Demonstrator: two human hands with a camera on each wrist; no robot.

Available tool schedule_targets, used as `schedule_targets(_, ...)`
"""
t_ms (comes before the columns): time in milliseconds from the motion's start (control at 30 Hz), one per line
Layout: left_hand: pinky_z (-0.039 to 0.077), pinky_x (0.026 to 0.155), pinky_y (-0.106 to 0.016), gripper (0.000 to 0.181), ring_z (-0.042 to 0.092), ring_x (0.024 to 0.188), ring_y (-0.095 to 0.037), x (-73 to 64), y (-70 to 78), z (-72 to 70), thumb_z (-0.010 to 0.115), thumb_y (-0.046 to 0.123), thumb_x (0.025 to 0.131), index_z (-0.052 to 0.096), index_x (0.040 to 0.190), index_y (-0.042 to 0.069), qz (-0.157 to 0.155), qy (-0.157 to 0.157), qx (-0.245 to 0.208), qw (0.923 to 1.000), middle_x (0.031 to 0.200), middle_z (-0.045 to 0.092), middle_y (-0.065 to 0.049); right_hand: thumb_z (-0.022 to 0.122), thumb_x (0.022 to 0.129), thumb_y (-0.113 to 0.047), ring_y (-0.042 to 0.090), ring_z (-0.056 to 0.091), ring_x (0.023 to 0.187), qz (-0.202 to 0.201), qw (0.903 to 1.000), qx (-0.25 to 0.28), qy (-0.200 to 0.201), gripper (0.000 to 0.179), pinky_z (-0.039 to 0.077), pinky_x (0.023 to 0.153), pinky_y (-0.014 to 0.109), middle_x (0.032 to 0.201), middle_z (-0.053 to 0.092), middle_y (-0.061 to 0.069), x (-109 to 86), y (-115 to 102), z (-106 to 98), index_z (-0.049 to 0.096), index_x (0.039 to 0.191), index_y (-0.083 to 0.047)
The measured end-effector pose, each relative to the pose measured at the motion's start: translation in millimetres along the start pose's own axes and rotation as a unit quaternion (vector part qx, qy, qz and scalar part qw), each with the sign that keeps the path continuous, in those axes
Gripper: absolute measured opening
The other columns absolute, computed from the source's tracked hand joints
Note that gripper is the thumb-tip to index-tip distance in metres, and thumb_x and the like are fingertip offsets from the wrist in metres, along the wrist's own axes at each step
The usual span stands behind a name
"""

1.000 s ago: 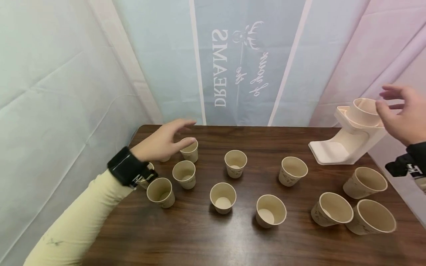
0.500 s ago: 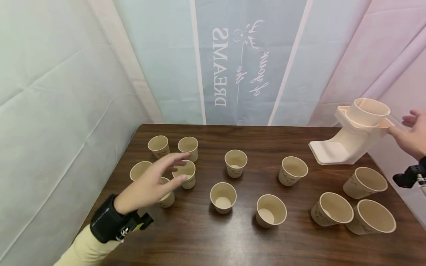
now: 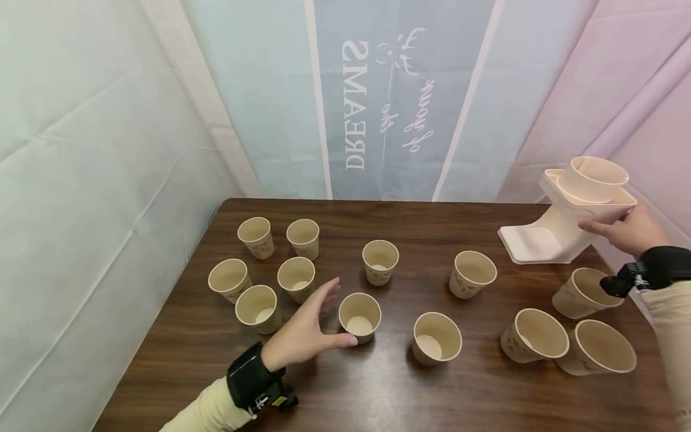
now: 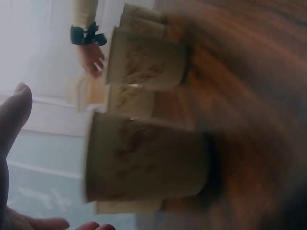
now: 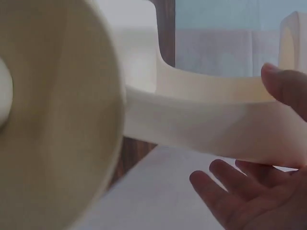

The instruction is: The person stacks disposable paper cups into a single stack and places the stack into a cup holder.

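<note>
My left hand [image 3: 302,336] is at the left side of a beige paper cup [image 3: 360,309], thumb and fingers spread. In the left wrist view a gap shows between my thumb [image 4: 17,115] and the nearest cup [image 4: 144,163], which is blurred. At the far right, my right hand [image 3: 631,233] straddles the upright of a cream-white plastic stand [image 3: 561,231]. The right wrist view shows the thumb on one side of the stand's wall [image 5: 201,122] and loosely spread fingers [image 5: 230,179] on the other. A round cup-shaped piece [image 3: 583,189] sits in the stand's top.
Several paper cups, such as one at the left [image 3: 258,309], stand upright in a cluster there. Others stand mid-table, like this cup [image 3: 436,345], and at the right, like this cup [image 3: 534,342]. The brown wooden table [image 3: 324,396] meets a printed curtain [image 3: 399,120] behind.
My left hand has come down and right, from above the left cluster to the near middle cup. The right hand has dropped from beside the stand's top to its upright.
</note>
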State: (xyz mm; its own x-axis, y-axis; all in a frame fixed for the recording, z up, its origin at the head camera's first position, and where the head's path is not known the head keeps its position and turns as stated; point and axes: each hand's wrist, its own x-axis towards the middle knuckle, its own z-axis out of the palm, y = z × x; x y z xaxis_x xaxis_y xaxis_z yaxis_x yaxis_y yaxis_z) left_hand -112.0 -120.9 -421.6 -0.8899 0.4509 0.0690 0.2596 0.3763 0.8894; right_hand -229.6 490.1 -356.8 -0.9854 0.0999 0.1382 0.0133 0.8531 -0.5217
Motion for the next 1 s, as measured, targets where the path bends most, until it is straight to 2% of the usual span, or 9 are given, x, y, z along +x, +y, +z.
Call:
schedule_targets(133,0.040,0.112,-0.052,0.105,0.048,0.135,-0.040,4.7,-13.5,11.9,0.092,0.019,0.076,0.027,0.155,-0.004,-0.005,-0.008,-0.048,0.9988,0.150,0.045,-0.026,0.067,0.096,-0.033,0.013,0.055,0.057,0.056,0.9983,-0.002,-0.015,0.056,0.047,0.050,0.031,0.076,0.061,0.015,-0.7,-4.7,1.3,0.041,0.118,0.011)
schedule_targets(167,0.040,0.112,-0.053,0.105,0.048,0.135,-0.040,5.0,-16.5,14.1,0.092,0.017,0.076,0.028,0.155,-0.005,-0.008,-0.009,-0.059,0.9982,0.150,0.045,-0.025,0.066,0.096,-0.035,0.015,0.055,0.059,0.066,0.9977,-0.003,-0.015,0.059,0.047,0.051,0.030,0.076,0.061,0.017,-1.3,-6.2,1.4,0.041,0.118,0.013)
schedule_targets(300,0.040,0.113,-0.052,0.102,0.049,0.135,-0.039,5.3,-26.6,21.8,0.092,0.015,0.076,0.030,0.154,-0.006,-0.010,-0.013,-0.083,0.9964,0.150,0.047,-0.021,0.065,0.096,-0.033,0.009,0.053,0.062,0.072,0.9972,0.018,-0.009,0.059,0.049,0.051,0.027,0.088,0.058,0.029,-1.7,-8.1,2.6,0.040,0.120,0.016)
schedule_targets(467,0.040,0.113,-0.048,0.098,0.051,0.135,-0.033,8.9,-33.1,29.0,0.092,0.012,0.076,0.033,0.153,-0.004,-0.001,-0.004,-0.092,0.9958,0.148,0.050,-0.016,0.069,0.097,-0.022,-0.006,0.054,0.066,0.079,0.9891,0.121,-0.028,0.033,0.059,0.056,0.026,0.093,0.055,0.007,0.1,-4.0,3.7,0.045,0.115,-0.007)
schedule_targets(533,0.041,0.113,-0.047,0.095,0.052,0.134,-0.031,11.4,-35.0,32.2,0.091,0.010,0.075,0.037,0.152,-0.002,0.001,0.000,-0.099,0.9951,0.146,0.053,-0.014,0.068,0.097,-0.020,-0.008,0.052,0.067,0.078,0.9889,0.122,-0.031,0.032,0.059,0.057,0.026,0.094,0.054,0.007,1.4,-2.5,3.6,0.045,0.115,-0.007)
schedule_targets(600,0.041,0.112,-0.047,0.091,0.054,0.131,-0.029,13.2,-35.8,35.7,0.091,0.008,0.075,0.041,0.150,0.000,-0.001,0.003,-0.103,0.9946,0.142,0.056,-0.012,0.067,0.097,-0.020,-0.009,0.050,0.066,0.076,0.9911,0.104,-0.034,0.042,0.058,0.056,0.025,0.102,0.053,0.026,1.8,-0.7,2.4,0.042,0.120,0.003)
schedule_targets(700,0.044,0.110,-0.047,0.082,0.057,0.127,-0.029,15.0,-37.1,39.7,0.091,0.008,0.075,0.049,0.145,0.003,0.000,0.010,-0.103,0.9946,0.135,0.061,-0.011,0.068,0.096,-0.026,-0.010,0.046,0.064,0.073,0.9957,0.048,-0.031,0.061,0.056,0.055,0.025,0.108,0.049,0.043,3.8,3.0,2.4,0.035,0.125,0.016)
schedule_targets(800,0.045,0.108,-0.047,0.076,0.059,0.124,-0.028,15.4,-37.7,42.8,0.091,0.009,0.075,0.053,0.141,0.004,-0.001,0.014,-0.097,0.9952,0.131,0.063,-0.011,0.070,0.094,-0.029,-0.010,0.046,0.063,0.074,0.9961,0.035,-0.032,0.064,0.056,0.054,0.026,0.105,0.052,0.043,6.0,8.3,1.9,0.036,0.126,0.016)
schedule_targets(1000,0.047,0.106,-0.046,0.074,0.060,0.123,-0.028,14.7,-39.6,45.4,0.092,0.010,0.075,0.054,0.139,0.005,-0.001,0.020,-0.092,0.9955,0.129,0.064,-0.011,0.074,0.092,-0.030,0.000,0.053,0.064,0.065,0.9966,0.020,-0.047,0.065,0.056,0.055,0.026,0.094,0.061,0.032,9.5,8.3,2.4,0.041,0.125,0.015)
